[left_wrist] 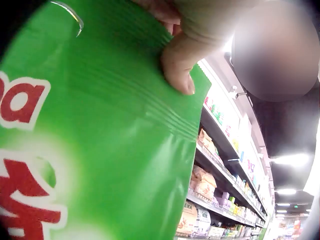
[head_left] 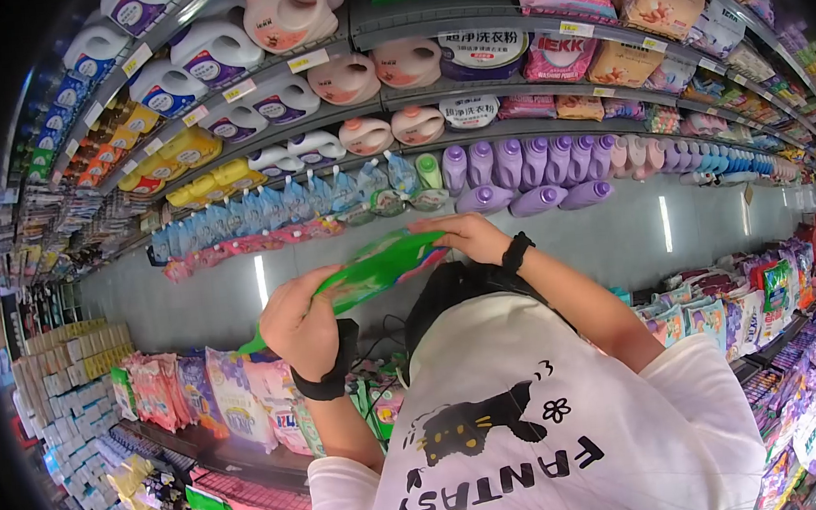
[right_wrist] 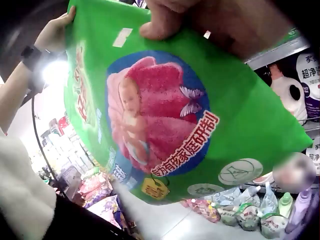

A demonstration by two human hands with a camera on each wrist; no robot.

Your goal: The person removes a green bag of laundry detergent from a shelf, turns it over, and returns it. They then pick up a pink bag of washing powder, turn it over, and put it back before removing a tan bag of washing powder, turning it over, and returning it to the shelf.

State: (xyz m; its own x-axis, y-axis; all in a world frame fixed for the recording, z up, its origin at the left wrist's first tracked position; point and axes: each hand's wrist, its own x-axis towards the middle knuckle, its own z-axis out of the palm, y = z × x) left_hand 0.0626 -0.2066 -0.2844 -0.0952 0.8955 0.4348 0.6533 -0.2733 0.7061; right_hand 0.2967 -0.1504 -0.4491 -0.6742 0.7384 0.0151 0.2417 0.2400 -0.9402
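Note:
Both hands hold up a green detergent bag (head_left: 385, 266) in front of the chest, one at each end. My left hand (head_left: 300, 326) grips its left end, and the left wrist view shows the thumb (left_wrist: 179, 67) pressed on the bag's crimped edge. My right hand (head_left: 469, 238) pinches the other end, its thumb (right_wrist: 162, 24) lying on the front in the right wrist view. The bag's printed face carries a baby on a pink towel inside a blue oval, with red lettering. In the head view the bag looks tilted and seen nearly edge-on.
Ahead, shelves hold pink detergent jugs (head_left: 289, 15) and pink powder bags (head_left: 560, 54). Purple bottles (head_left: 535, 163) and blue pouches (head_left: 260, 204) stand on the floor below. Behind me run low shelves of bagged goods (head_left: 242, 402), with stacked boxes (head_left: 67, 368) at the left.

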